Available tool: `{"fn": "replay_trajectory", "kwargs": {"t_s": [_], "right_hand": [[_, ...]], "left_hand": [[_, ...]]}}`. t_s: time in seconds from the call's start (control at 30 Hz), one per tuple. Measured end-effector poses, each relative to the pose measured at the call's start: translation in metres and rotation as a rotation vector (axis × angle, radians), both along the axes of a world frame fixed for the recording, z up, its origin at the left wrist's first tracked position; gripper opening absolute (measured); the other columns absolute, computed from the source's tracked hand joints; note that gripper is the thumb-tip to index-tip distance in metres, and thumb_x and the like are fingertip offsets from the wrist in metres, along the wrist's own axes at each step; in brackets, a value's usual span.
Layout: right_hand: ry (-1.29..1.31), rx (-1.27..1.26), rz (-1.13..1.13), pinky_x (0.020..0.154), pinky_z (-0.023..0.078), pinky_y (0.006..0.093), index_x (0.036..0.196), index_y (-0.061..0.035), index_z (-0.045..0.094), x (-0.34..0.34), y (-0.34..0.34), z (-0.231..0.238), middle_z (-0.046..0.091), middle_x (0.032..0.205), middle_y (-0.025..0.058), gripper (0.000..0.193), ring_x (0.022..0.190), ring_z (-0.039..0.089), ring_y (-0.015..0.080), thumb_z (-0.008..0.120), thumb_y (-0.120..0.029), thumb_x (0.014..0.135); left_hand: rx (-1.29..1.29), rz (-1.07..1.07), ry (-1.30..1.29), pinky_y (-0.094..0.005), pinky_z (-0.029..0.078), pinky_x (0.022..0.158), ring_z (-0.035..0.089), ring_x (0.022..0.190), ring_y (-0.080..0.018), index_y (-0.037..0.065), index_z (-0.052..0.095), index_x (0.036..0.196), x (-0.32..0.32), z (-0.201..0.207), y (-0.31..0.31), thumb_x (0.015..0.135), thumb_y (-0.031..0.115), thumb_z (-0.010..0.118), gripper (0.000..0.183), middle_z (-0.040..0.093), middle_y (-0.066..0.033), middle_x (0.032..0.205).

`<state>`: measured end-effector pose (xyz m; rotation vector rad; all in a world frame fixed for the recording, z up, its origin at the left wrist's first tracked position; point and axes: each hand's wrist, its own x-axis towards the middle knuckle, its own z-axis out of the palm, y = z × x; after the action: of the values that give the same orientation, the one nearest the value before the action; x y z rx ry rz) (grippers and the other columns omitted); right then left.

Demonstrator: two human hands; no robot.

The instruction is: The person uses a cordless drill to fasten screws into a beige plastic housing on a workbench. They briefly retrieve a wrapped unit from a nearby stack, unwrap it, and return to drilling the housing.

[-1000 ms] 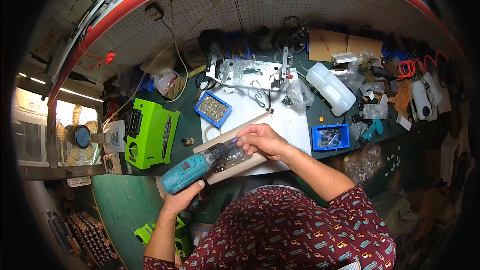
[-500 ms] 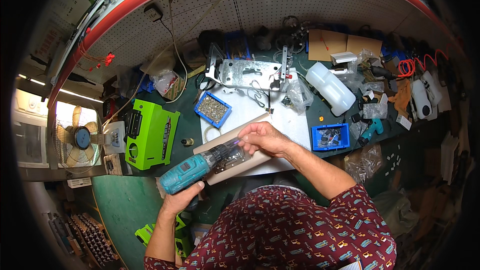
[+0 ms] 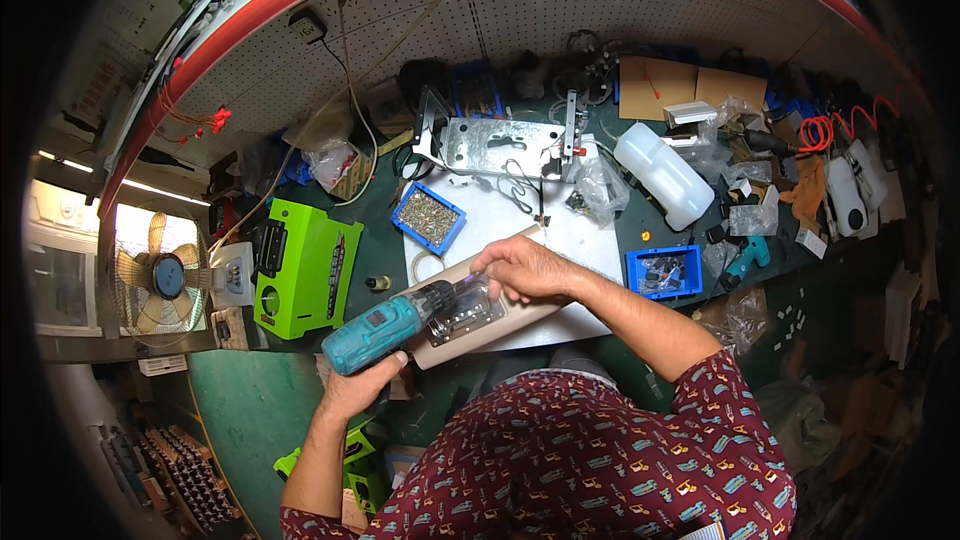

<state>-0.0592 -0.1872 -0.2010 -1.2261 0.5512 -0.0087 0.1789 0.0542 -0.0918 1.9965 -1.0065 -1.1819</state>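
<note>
My left hand [image 3: 358, 388] grips a teal cordless drill [image 3: 372, 334] from below, its chuck pointing up and to the right. Under the drill's front lies a long beige panel [image 3: 465, 342] with a dark recess [image 3: 472, 318] holding small metal parts. My right hand [image 3: 522, 270] is bent over the panel's upper side, fingers pinched together close to the drill's bit. What sits between those fingertips, if anything, is too small to make out. A white sheet [image 3: 440, 202] lies beneath, partly covered by the panel.
A blue bin of screws [image 3: 430, 217] stands beyond the panel; another blue bin [image 3: 664, 271] is to the right. A bright green housing [image 3: 308, 268] stands left. Farther back are a metal plate assembly [image 3: 504, 147] and a translucent white tank [image 3: 664, 175]. A fan [image 3: 163, 277] is far left.
My right hand has shifted slightly and curled more over the panel. The drill has drawn back a little toward the left, uncovering more of the recess.
</note>
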Motion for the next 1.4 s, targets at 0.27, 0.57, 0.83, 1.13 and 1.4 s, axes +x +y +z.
{"fn": "replay_trajectory", "kwargs": {"t_s": [0.27, 0.57, 0.83, 1.13, 1.4], "right_hand": [[0.096, -0.001, 0.084, 0.044, 0.043, 0.0259, 0.143, 0.0018, 0.058, 0.0, -0.002, 0.004, 0.067, 0.077, 0.0054, 0.046, 0.051, 0.052, 0.0082, 0.045, -0.004, 0.1], [0.065, -0.097, -0.022, 0.051, 0.048, 0.0273, 0.143, 0.0016, 0.059, -0.009, 0.011, 0.001, 0.07, 0.077, 0.0054, 0.044, 0.056, 0.057, 0.0092, 0.047, -0.006, 0.101], [0.284, -0.812, -0.147, 0.082, 0.06, 0.0458, 0.11, 0.0055, 0.065, -0.011, 0.04, 0.011, 0.073, 0.088, 0.0247, 0.038, 0.089, 0.075, 0.0386, 0.078, -0.023, 0.089], [0.261, -0.768, -0.176, 0.08, 0.06, 0.0464, 0.104, 0.0035, 0.065, -0.007, 0.04, 0.003, 0.073, 0.09, 0.0242, 0.035, 0.088, 0.074, 0.0397, 0.083, -0.02, 0.085], [0.159, -0.824, -0.288, 0.079, 0.059, 0.0495, 0.102, -0.0013, 0.062, -0.011, 0.046, -0.017, 0.07, 0.087, 0.0253, 0.032, 0.088, 0.073, 0.043, 0.081, -0.018, 0.082]], "left_hand": [[-0.024, -0.083, 0.0, -0.0312, 0.055, 0.078, 0.064, 0.086, -0.0114, 0.004, 0.073, 0.117, 0.0, 0.007, -0.02, 0.088, 0.012, 0.08, 0.031, 0.071, -0.0012, 0.096], [0.101, -0.032, 0.034, -0.0314, 0.055, 0.077, 0.064, 0.084, -0.011, 0.004, 0.072, 0.116, 0.002, 0.008, -0.027, 0.088, 0.013, 0.079, 0.031, 0.071, -0.001, 0.095], [0.003, -0.162, -0.046, -0.0343, 0.057, 0.084, 0.069, 0.09, -0.0157, 0.003, 0.072, 0.118, 0.002, 0.022, -0.043, 0.086, 0.015, 0.081, 0.035, 0.075, -0.0058, 0.102], [0.139, -0.725, -0.507, -0.0461, 0.059, 0.085, 0.073, 0.093, -0.0408, 0.006, 0.074, 0.102, 0.0, 0.072, -0.121, 0.077, 0.024, 0.084, 0.033, 0.076, -0.0201, 0.095], [-0.021, -0.835, -0.295, -0.0402, 0.057, 0.092, 0.072, 0.102, -0.0372, 0.014, 0.072, 0.127, -0.025, 0.087, -0.152, 0.077, 0.005, 0.075, 0.052, 0.075, -0.0173, 0.113]]}}
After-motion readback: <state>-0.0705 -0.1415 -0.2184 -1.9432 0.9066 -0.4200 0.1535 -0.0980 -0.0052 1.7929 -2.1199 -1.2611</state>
